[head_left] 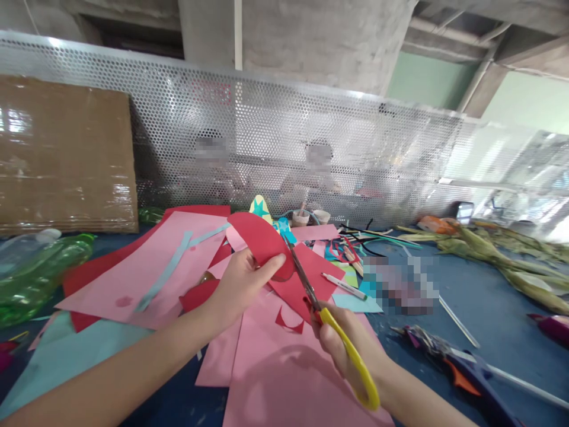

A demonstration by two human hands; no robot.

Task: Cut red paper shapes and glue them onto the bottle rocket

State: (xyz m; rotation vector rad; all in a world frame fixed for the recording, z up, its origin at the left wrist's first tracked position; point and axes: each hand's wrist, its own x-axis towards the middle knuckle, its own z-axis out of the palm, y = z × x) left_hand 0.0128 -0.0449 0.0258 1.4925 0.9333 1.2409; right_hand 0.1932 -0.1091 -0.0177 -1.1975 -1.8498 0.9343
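Observation:
My left hand (244, 284) pinches a curved piece of red paper (256, 237) between thumb and fingers, lifted above the papers on the table. In my right hand (340, 338) is a pair of scissors (306, 279) with yellow and red handles, its blades pointing up and away at the right edge of the red piece. Whether the blades touch the paper I cannot tell. Under both hands lie sheets of pink paper (284, 379). A small red scrap (290, 320) with a curved cutout rests on the pink, and a white marker (344, 286) lies beyond the scissors.
Green plastic bottles (57, 273) lie at left before a cardboard panel (66, 157). A hot glue gun (466, 373) lies at right, with dried husks (502, 255) behind it. Paper cups (301, 218) stand at the back by a perforated metal screen (275, 130).

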